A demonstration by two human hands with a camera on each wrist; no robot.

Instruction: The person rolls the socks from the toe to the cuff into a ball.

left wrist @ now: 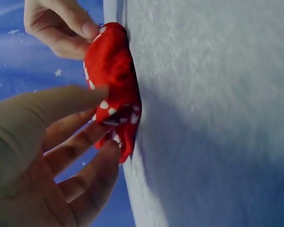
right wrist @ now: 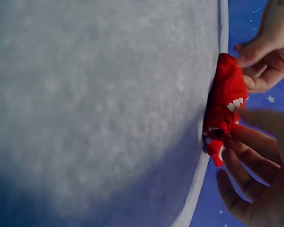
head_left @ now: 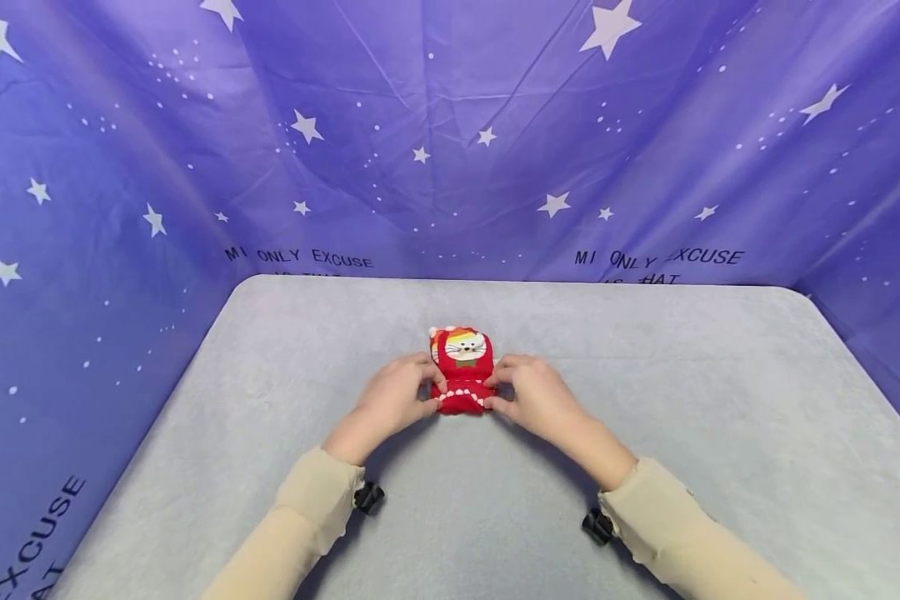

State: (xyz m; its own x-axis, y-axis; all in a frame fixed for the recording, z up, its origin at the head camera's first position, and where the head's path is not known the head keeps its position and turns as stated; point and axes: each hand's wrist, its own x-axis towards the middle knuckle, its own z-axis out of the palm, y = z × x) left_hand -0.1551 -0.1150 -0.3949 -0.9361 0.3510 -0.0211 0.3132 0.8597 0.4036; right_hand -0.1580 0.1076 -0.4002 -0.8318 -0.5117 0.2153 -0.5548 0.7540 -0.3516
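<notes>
A small red knitted cloth piece (head_left: 462,365), perhaps a sock, lies folded on the table. It bears a white cat face, a green bow, orange and yellow patches and rows of white dots. My left hand (head_left: 399,390) pinches the left end of its near fold, between thumb and fingers. At the opposite end my right hand (head_left: 542,392) holds the same fold in a matching pinch. From the left wrist, the red cloth (left wrist: 112,66) shows as a rolled bundle with a hollow in its end; the right wrist view shows a similar rolled end on the cloth (right wrist: 227,87).
The grey table (head_left: 690,400) has rounded far corners. Behind it and along its sides hangs a purple-blue curtain (head_left: 450,200) with white stars and black lettering. Small black devices (head_left: 369,498) sit at both beige sleeve cuffs.
</notes>
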